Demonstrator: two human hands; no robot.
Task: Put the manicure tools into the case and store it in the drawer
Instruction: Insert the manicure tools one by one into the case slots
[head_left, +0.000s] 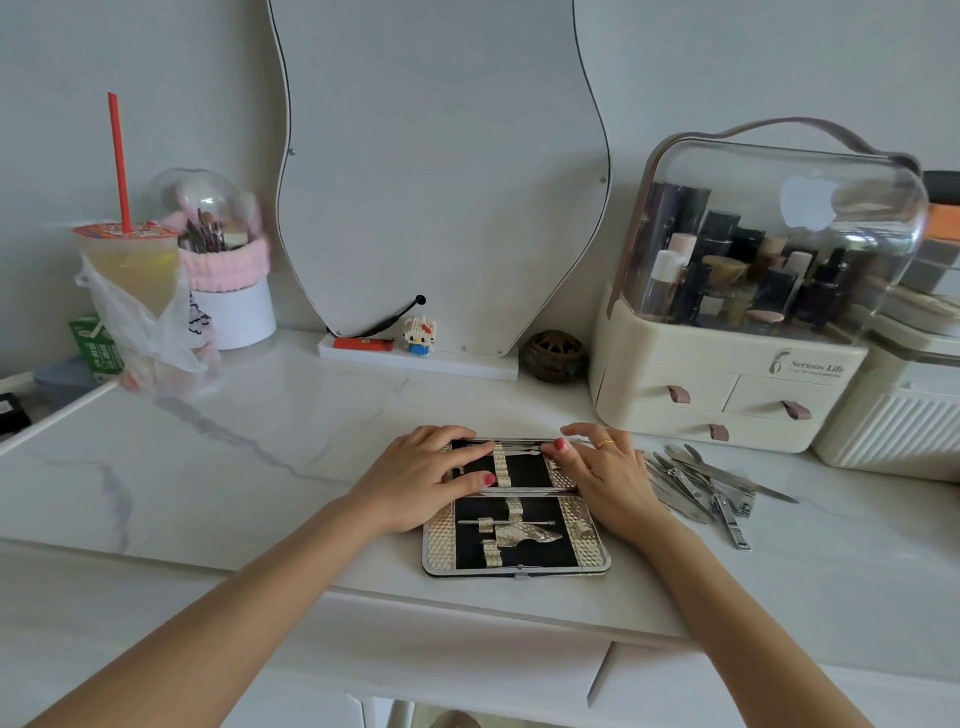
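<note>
So the case (515, 509) is lying open flat on the table (249, 467), right under my fingers. My left hand (415, 480) rests on its left side, fingers laid fairly straight and close together across the far half, thumb stretched along the hinge in the middle. My right hand (605, 475) is on the right side, fingers loosely bent over the far edge, thumb tip pressing the top rim. Neither is really pinching anything, just holding the case down. A thin tool (506, 524) sits in the near half, just below my thumbs. The rest of the tools (711, 488) are in a loose pile just right of my right hand. The makeup box (727, 384) stands beyond my right fingertips.
</note>
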